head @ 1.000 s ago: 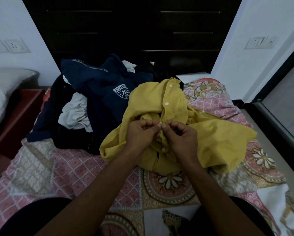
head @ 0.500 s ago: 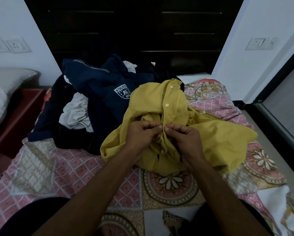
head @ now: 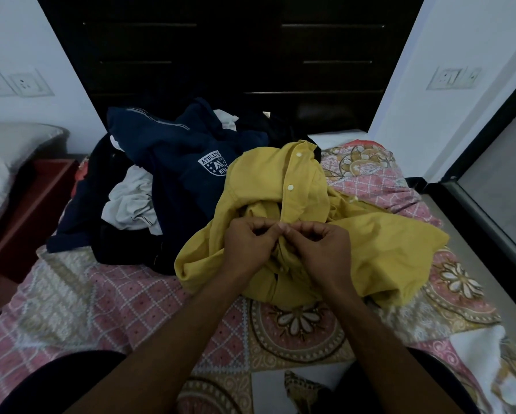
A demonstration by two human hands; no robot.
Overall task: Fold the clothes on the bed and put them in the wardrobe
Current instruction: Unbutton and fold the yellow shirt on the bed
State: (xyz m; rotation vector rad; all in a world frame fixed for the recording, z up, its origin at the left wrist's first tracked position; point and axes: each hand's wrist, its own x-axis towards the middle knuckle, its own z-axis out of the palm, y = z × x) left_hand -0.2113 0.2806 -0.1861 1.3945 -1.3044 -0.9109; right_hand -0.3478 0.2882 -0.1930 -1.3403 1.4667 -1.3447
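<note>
Shows left hand (head: 247, 246) and right hand (head: 322, 249) held together, fingertips touching, both pinching the button strip of a yellow shirt (head: 385, 252), soft, matte and crumpled on the patterned bed (head: 101, 300). Barely shifted from a second ago (probably fastening a small white button, hard to confirm), so no folding begun. Beside it, heaped navy and white clothes (head: 191, 180).
</note>
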